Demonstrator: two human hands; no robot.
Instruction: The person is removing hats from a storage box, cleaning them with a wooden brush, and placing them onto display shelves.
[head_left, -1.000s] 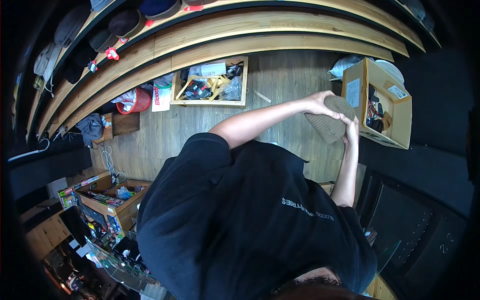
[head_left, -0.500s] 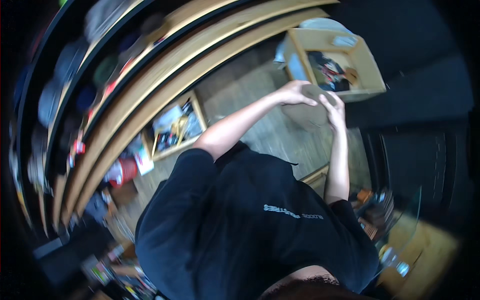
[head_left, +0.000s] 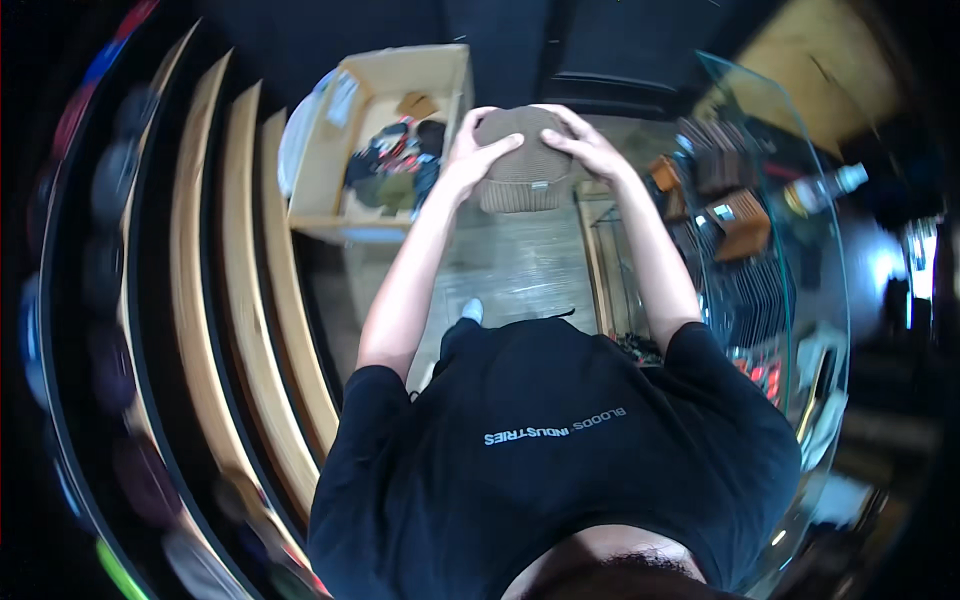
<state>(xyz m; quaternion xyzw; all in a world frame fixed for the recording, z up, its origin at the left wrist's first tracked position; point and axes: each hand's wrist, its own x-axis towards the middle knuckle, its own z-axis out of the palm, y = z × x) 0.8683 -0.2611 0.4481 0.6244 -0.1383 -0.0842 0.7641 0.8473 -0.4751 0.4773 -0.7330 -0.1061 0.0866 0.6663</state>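
My left hand (head_left: 468, 160) and my right hand (head_left: 588, 150) grip an olive-brown ribbed knit beanie (head_left: 525, 185) from either side, thumbs across its crown. The hat is held out in front of my chest, its folded cuff toward me with a small light tag on it. Just left of the hat is an open cardboard box (head_left: 400, 65) containing dark garments and small brown and colored items, too blurred to make out exactly.
Curved wooden shelves (head_left: 245, 290) run along my left, with blurred caps (head_left: 115, 370). A glass display case (head_left: 840, 360) on my right holds brown and dark folded goods (head_left: 740, 220). A wooden panel (head_left: 780, 40) stands behind it. My foot (head_left: 472, 310) shows below.
My view has swung right, so the shelves now lie to my left and the display case appears on my right. The beanie has turned, cuff toward me, still in both hands.
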